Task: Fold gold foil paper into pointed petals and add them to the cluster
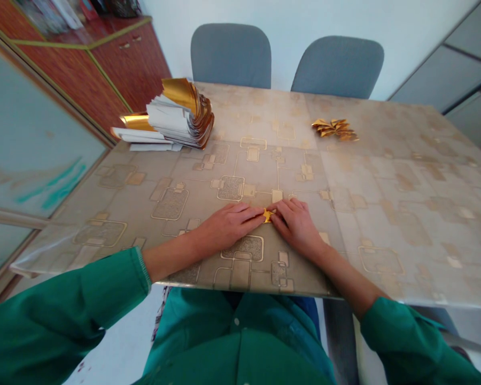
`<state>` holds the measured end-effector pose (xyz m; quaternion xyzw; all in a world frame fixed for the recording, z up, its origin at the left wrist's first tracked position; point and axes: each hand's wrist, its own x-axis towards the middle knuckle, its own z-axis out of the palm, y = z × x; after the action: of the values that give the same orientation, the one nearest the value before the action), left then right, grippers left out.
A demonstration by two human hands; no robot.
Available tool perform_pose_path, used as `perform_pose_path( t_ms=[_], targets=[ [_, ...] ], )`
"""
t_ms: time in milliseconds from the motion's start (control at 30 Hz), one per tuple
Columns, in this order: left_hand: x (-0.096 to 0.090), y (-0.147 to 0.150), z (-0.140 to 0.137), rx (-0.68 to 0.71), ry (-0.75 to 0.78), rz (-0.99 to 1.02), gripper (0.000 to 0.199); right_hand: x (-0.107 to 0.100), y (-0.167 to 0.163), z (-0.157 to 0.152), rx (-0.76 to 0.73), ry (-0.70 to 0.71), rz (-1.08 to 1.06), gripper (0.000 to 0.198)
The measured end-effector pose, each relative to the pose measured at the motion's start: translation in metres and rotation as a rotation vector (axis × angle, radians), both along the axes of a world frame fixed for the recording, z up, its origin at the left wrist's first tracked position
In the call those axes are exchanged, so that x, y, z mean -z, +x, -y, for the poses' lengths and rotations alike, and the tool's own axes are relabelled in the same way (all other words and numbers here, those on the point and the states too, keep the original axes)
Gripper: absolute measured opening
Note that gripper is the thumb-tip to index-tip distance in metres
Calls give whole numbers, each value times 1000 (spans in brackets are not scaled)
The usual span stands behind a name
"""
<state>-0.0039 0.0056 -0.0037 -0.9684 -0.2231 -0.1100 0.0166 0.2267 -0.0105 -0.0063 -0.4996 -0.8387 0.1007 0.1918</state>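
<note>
while left hand (233, 222) and right hand (299, 223) flank gold paper (267, 215), grips apparently pinch it

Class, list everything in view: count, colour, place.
Table: one, patterned beige, centre
Folded piece: one, gold, near middle of table
Folded bundle: one, gold, far side, right
Paper stack: one, gold and white, table's far left
Chairs: two, grey-blue, beyond table
Cabinet: one, reddish-brown, far left
Blurred items: uncounted, mixed colours, cabinet top
Framed panes: two, pale, left edge
Panels: several, grey, top right
Wall: one, white, behind chairs
Left hand, right hand: one each, bare, at the folded piece
Garment: one, green, bottom
</note>
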Motion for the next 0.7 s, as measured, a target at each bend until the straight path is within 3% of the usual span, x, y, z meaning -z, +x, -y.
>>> perform_pose_path(
  t_ms=[467,700],
  targets=[
    [-10,5,4,-31,15,-219,44,-2,0,2,44,-76,-32,11],
    [-10,5,5,-31,9,-221,44,-5,-3,2,84,-101,-6,13]
  ],
)
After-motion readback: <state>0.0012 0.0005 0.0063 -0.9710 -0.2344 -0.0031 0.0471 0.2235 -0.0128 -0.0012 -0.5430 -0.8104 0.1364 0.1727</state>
